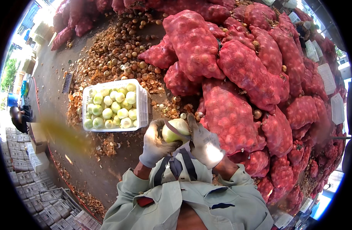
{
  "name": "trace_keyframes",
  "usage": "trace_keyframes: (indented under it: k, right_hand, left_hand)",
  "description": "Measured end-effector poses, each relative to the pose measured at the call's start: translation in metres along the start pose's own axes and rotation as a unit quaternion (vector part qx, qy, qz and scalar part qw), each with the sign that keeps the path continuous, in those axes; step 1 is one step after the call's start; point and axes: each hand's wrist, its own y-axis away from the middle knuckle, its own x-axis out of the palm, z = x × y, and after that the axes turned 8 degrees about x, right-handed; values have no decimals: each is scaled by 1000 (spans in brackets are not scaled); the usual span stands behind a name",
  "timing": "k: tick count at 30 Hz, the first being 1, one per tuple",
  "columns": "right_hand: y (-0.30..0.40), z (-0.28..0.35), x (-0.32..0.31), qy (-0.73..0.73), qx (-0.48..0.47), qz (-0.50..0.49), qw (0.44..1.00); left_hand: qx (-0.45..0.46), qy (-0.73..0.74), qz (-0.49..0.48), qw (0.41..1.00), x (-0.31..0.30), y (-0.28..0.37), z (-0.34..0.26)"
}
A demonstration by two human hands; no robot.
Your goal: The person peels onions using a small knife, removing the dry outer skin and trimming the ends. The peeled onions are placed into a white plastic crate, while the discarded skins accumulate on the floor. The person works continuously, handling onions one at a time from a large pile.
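Observation:
A large peeled onion (178, 130), pale green and white, is held up in front of my chest. My left hand (158, 141), in a whitish work glove with dirty fingertips, grips its left and lower side. A curved knife blade (174, 129) lies across the onion's face. My right hand (204, 141), gloved too, is at the onion's right side, at the end of the blade; the knife's handle is hidden. Left of my hands stands a white plastic crate (139, 106) filled with peeled onions (116, 107).
Red mesh sacks of onions (230, 115) are piled high on the right. Unpeeled onions (132, 46) and loose skins (92, 63) cover the floor beyond the crate. Stacked crates (29, 184) stand at lower left; a person (20, 118) sits at far left.

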Motion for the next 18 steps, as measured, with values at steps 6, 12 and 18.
trace_keyframes:
  k: [6, 12, 18]
  right_hand:
    - [11, -9, 8, -58, 42, 11, 997]
    - [1, -11, 8, -44, 46, 22, 998]
    - [7, -90, 66, 55, 143, 130, 980]
  left_hand:
    - [75, -117, 26, 990, -12, 3, 8]
    - [159, -174, 21, 972, -3, 14, 15]
    - [136, 37, -69, 988, -21, 9, -4]
